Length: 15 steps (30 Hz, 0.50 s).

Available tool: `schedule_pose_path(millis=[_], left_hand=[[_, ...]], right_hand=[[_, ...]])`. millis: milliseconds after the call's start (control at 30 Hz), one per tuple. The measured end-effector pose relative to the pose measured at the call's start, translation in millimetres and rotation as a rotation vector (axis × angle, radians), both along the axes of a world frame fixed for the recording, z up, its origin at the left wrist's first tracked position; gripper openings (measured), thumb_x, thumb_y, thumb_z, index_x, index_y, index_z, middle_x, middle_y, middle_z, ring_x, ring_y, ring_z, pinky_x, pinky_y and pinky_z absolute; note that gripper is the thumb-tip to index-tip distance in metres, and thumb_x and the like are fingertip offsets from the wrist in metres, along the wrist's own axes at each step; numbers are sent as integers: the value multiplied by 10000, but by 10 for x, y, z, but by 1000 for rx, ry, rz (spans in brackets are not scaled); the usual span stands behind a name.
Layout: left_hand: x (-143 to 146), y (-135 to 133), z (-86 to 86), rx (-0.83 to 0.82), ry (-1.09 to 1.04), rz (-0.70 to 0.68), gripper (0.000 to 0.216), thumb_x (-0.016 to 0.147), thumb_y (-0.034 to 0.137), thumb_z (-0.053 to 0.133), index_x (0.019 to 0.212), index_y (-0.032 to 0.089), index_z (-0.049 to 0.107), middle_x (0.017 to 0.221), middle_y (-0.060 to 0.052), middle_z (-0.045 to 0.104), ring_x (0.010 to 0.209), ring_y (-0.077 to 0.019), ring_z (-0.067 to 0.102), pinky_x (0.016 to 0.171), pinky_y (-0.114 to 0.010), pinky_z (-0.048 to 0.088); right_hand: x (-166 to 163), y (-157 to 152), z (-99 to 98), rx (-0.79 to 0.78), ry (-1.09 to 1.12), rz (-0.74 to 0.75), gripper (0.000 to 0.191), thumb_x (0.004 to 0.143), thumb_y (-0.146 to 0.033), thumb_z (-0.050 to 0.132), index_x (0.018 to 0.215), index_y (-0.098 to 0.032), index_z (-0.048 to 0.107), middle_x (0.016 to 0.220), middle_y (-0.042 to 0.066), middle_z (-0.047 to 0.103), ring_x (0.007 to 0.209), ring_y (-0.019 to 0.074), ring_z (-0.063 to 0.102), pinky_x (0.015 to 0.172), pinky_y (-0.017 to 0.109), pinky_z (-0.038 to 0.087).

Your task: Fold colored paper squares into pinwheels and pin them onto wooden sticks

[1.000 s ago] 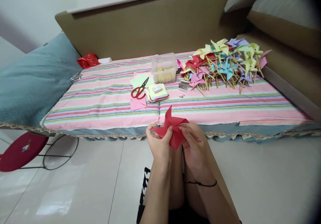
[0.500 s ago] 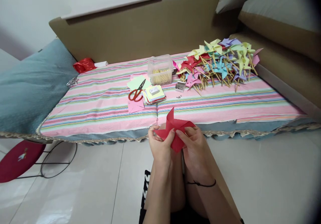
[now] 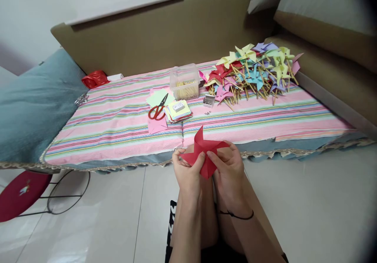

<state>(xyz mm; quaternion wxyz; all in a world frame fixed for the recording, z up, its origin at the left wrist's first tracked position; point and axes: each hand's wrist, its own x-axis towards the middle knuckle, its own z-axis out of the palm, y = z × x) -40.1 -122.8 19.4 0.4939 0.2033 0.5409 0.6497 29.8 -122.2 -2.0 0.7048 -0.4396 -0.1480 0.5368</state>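
A red paper pinwheel [image 3: 207,147] with pointed, folded blades is held above my knees, in front of the sofa's edge. My left hand [image 3: 188,170] is closed on its left side, the thumb pressed near the centre. From the other side my right hand [image 3: 229,168] grips it, its thumb also at the middle. Both sets of fingers are partly hidden behind the paper. On the striped sofa cover [image 3: 118,125] beyond lie red-handled scissors [image 3: 158,108], a stack of coloured paper squares [image 3: 179,114] and a small clear box of pins [image 3: 209,101].
A clear plastic tub [image 3: 184,82] of thin sticks stands behind the paper stack. To its right lies a heap of finished pinwheels [image 3: 255,72] on sticks. A red plastic bag [image 3: 94,79] sits at the far left. A round red stool [image 3: 25,192] stands on the floor.
The view has shifted slightly, so the sofa and its things sit a little further left. Both hands keep their hold on the red pinwheel, almost unmoved.
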Motion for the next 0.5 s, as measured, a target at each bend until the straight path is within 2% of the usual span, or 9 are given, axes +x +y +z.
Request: schedule_pose_path(millis=[133, 500], left_hand=[[-7, -3, 1, 4, 24, -9, 544, 579, 206, 826, 928, 224, 408, 552, 101, 588, 436, -66, 536, 534, -187, 458], [-4, -16, 6, -2, 8, -20, 585, 558, 224, 848, 952, 228, 416, 580, 80, 633, 462, -92, 583, 551, -211, 484]], right_hand=[[29, -4, -9, -4, -58, 19, 658, 592, -214, 854, 1138, -240, 487, 699, -34, 741, 614, 151, 684, 637, 293, 547], [20, 11, -47, 30, -101, -52, 650, 592, -226, 848, 1115, -255, 463, 688, -61, 720, 593, 145, 671, 632, 295, 542]])
